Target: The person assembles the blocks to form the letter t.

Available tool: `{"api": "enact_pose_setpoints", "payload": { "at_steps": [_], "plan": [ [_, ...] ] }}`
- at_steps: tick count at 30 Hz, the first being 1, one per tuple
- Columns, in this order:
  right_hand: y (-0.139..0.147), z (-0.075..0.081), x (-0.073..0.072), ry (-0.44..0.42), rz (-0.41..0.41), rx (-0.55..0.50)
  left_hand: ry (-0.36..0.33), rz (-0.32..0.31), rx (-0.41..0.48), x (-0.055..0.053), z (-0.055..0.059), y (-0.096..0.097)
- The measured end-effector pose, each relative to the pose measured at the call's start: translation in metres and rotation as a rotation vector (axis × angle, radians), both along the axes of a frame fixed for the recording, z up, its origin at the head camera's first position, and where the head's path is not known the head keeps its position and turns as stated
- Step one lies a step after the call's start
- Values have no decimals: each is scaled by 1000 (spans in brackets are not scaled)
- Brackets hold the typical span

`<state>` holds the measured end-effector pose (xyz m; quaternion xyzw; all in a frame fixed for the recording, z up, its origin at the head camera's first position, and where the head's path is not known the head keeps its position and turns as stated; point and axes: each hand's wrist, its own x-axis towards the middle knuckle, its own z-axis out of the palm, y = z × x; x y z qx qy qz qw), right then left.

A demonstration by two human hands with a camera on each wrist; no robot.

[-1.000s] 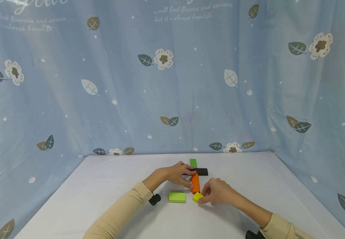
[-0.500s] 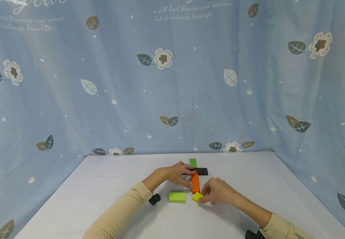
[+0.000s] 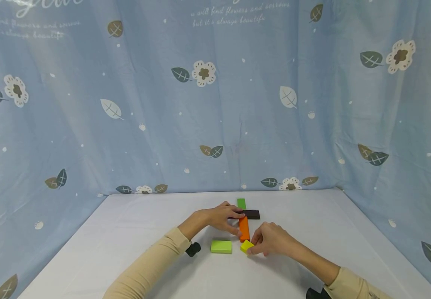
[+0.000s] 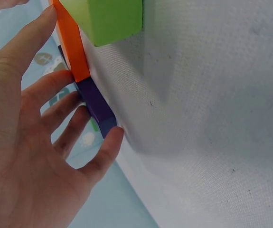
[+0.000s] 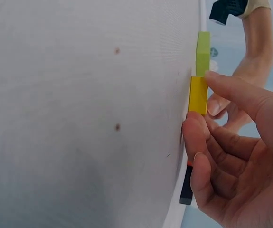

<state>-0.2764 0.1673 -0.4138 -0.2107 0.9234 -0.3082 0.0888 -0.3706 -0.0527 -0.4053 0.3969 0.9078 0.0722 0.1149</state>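
Small coloured blocks lie end to end on the white table. My right hand [image 3: 273, 239] pinches a yellow block [image 3: 246, 246] between thumb and fingertips, at the near end of an orange block [image 3: 244, 229]. With fingers spread, my left hand [image 3: 221, 216] touches the orange block with its thumb. In the left wrist view its other fingertips lie along a dark purple block [image 4: 96, 102], the little finger at that block's end. The dark block crosses the far end of the orange one; the left fingers partly cover it. Beyond it, a green block [image 3: 241, 203] points away.
A lime-green block [image 3: 221, 246] lies apart, left of the yellow block. The white table [image 3: 155, 249] ends at a blue patterned curtain [image 3: 215, 104] at the back and sides. Dark wrist cameras [image 3: 193, 249] sit at both sleeves.
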Motion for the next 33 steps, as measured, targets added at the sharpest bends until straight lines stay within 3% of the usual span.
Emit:
{"api": "enact_pose_setpoints", "payload": {
  "at_steps": [33],
  "plan": [
    [-2,1,5,45,-6,40,10,-7,1,0,0,1]
  ]
}}
